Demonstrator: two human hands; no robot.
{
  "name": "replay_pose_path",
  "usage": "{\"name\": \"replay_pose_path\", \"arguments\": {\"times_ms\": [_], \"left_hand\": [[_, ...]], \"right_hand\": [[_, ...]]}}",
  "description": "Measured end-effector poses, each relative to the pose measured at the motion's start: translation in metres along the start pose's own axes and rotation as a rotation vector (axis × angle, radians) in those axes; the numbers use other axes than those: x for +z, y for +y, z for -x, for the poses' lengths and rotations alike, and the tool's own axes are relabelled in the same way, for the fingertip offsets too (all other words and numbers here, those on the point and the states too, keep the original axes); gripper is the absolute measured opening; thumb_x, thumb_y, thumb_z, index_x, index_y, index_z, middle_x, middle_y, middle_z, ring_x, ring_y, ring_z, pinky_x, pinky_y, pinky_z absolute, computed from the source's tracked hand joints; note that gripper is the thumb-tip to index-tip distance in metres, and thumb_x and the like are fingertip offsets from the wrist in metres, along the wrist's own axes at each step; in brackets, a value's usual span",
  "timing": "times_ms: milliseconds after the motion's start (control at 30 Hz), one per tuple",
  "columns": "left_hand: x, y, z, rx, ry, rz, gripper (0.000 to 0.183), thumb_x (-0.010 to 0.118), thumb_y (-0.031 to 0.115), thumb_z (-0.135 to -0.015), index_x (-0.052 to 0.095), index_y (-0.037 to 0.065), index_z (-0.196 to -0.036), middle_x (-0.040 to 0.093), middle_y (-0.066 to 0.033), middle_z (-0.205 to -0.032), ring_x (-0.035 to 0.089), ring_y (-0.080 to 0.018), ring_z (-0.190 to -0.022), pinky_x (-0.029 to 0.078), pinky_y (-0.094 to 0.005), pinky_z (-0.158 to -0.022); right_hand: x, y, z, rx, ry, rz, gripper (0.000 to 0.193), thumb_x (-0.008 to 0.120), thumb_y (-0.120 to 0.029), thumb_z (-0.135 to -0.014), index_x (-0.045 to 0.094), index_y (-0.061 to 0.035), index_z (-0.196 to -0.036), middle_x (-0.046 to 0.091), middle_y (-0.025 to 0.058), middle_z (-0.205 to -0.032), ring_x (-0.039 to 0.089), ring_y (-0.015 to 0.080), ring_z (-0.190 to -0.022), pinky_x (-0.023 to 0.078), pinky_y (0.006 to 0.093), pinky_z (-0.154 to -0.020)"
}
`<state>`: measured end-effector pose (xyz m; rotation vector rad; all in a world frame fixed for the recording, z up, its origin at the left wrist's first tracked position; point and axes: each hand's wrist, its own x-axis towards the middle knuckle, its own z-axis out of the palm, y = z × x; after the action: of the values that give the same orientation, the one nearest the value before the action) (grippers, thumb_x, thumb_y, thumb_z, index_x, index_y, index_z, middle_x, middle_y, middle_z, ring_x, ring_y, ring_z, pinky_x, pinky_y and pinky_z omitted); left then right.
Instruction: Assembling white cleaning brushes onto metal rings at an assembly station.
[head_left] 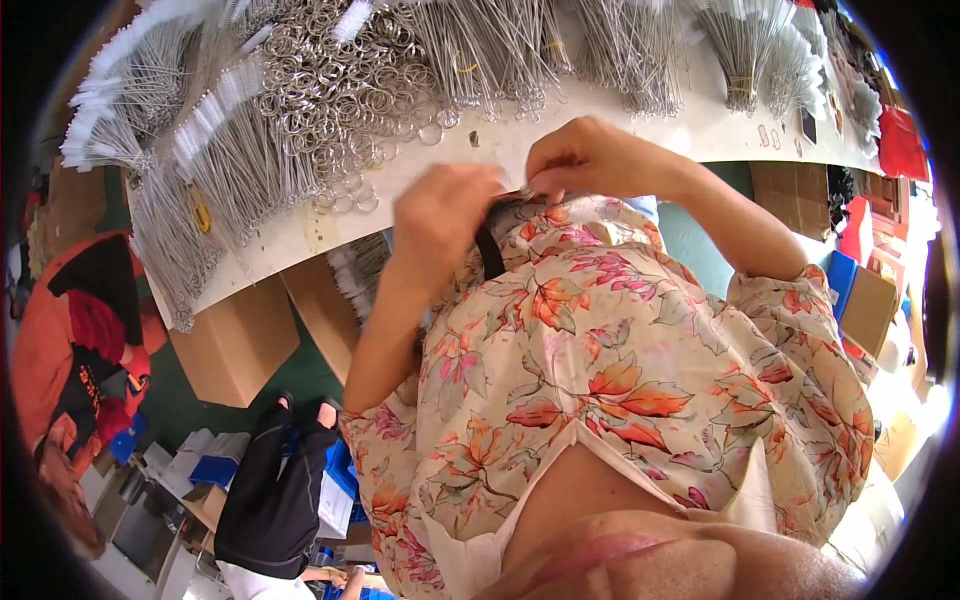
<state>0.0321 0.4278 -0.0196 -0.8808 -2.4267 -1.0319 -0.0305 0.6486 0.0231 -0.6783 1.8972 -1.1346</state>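
My left hand point(440, 215) is smeared by motion at the table's front edge, so its fingers cannot be made out. Close to its right, my right hand point(595, 158) has thumb and fingers pressed together, and whatever they pinch is too small to name. A black strap point(490, 252) hangs just below my left hand, in front of my flowered shirt. Beyond my left hand lies a heap of shiny metal rings point(345, 95), with a few loose ones near the edge. Bundles of thin wire brushes point(230, 140) with white bristles spread left of the rings.
More wire brush bundles point(635, 60) line the back of the white table point(700, 135). Cardboard boxes point(235, 345) stand below it at the left. A person in orange point(45, 340) is at far left; another in black trousers point(268, 500) is at lower left.
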Motion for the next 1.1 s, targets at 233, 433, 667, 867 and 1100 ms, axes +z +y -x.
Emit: {"name": "replay_pose_path", "arguments": {"times_ms": [233,433,667,867,1100], "left_hand": [[-0.007,-0.041,0.0,-0.393,-0.194,-0.342,0.017,0.068,0.015,-0.074,0.058,0.007,-0.085,0.06,-0.0072,-0.081,0.059,-0.0233,-0.068,0.047,-0.0336,-0.06],[-0.029,-0.001,0.001,-0.836,0.278,1.168,0.016,0.056,0.019,-0.09,0.052,0.004,-0.089,0.053,-0.0048,-0.079,0.049,-0.0127,-0.063,0.04,-0.0244,-0.053],[-0.021,0.025,-0.019,-0.722,0.526,1.498,0.015,0.048,0.014,-0.094,0.049,0.001,-0.101,0.057,-0.0058,-0.089,0.053,-0.0102,-0.075,0.044,-0.0243,-0.063],[-0.033,0.023,-0.022,-0.545,0.461,1.087,0.015,0.053,0.002,-0.089,0.054,-0.003,-0.104,0.06,-0.0101,-0.094,0.059,-0.0174,-0.083,0.047,-0.0262,-0.075],[-0.049,0.038,-0.035,-0.511,0.419,0.669,0.015,0.055,-0.003,-0.086,0.058,-0.004,-0.1,0.062,-0.0103,-0.091,0.058,-0.0138,-0.079,0.05,-0.0257,-0.067]], "right_hand": [[0.012,0.037,-0.006,0.039,0.391,0.825,0.005,0.058,-0.009,-0.078,0.062,-0.0076,-0.081,0.065,0.0091,-0.085,0.064,0.0282,-0.074,0.048,0.0382,-0.061],[0.023,-0.021,-0.012,-0.242,0.433,-0.066,0.013,0.058,-0.01,-0.087,0.062,0.0015,-0.091,0.062,0.0069,-0.089,0.057,0.0128,-0.069,0.045,0.0269,-0.061],[0.037,-0.053,-0.024,-0.54,0.421,-0.352,0.011,0.065,-0.008,-0.081,0.065,-0.0002,-0.089,0.063,0.0097,-0.089,0.062,0.0185,-0.08,0.049,0.0285,-0.07],[0.043,-0.052,-0.023,-0.664,0.55,-0.139,0.011,0.065,-0.007,-0.081,0.064,0.0011,-0.088,0.063,0.0111,-0.092,0.062,0.0213,-0.082,0.049,0.0302,-0.071],[0.043,-0.051,-0.022,-0.786,0.575,-0.048,0.014,0.066,-0.007,-0.076,0.065,-0.0021,-0.088,0.063,0.0083,-0.092,0.062,0.0222,-0.075,0.05,0.0294,-0.06]]}}
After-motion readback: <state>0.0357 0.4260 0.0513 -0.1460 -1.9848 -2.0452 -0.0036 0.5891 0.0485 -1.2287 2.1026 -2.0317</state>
